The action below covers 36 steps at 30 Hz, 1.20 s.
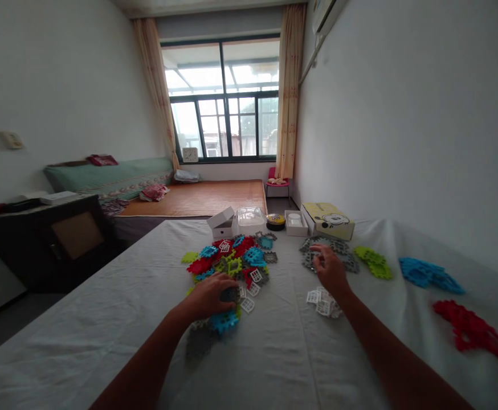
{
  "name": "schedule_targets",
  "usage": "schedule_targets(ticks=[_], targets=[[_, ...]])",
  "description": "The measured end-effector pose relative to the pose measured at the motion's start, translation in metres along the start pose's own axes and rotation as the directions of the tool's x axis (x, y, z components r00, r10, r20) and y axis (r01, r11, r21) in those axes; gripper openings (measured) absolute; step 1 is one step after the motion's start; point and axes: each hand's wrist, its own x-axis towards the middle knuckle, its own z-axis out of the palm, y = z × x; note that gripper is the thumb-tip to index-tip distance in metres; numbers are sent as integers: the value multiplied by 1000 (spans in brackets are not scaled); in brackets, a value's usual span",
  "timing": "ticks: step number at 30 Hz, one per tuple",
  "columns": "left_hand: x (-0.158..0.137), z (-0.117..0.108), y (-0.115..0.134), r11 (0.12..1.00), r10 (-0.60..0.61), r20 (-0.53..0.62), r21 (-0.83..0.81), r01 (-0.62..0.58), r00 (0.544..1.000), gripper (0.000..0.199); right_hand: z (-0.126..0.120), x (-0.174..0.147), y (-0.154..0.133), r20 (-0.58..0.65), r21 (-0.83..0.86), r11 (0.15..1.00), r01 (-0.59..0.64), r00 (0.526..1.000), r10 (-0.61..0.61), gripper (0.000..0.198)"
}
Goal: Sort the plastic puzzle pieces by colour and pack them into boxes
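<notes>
My left hand (213,296) reaches over the near part of a mixed pile of notched plastic building pieces. Its thumb and fingers are spread around a dark grey piece (230,294); no firm hold is visible. Near the wrist lie a blue piece (224,322) and a grey piece (199,343). My right hand (328,266), fingers apart, is over a heap of grey pieces (346,262). Just below it, white lattice pieces (323,303) lie partly behind my forearm. Red pieces (200,266), green pieces and small white lattice pieces (247,305) mix in the left pile.
To the right lie separate groups of green pieces (374,262), blue pieces (431,274) and red pieces (474,329). Along the table's far edge stand a yellow box (328,221), a white box (296,224), a round tin (275,222), a clear container (250,220) and an open white box (222,228).
</notes>
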Motion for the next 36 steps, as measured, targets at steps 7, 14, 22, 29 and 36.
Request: schedule_targets(ticks=[7,14,22,29,36], targets=[[9,3,4,997,75,-250,-15,-81,965,25,18,-30,-75,334,259,961,96,925,-182,28],[12,10,33,921,87,-307,-338,-194,948,23,25,-54,-122,488,433,899,63,822,-292,23],[12,12,27,873,20,-286,-463,-156,958,29,11,-16,-74,298,362,922,-136,954,24,20],[6,-11,9,952,-34,-152,-306,-14,988,28,-14,21,55,-134,235,895,-379,899,416,37],[-19,-38,-15,969,11,146,-248,25,989,43,-20,23,72,-217,224,882,-414,861,459,56]])
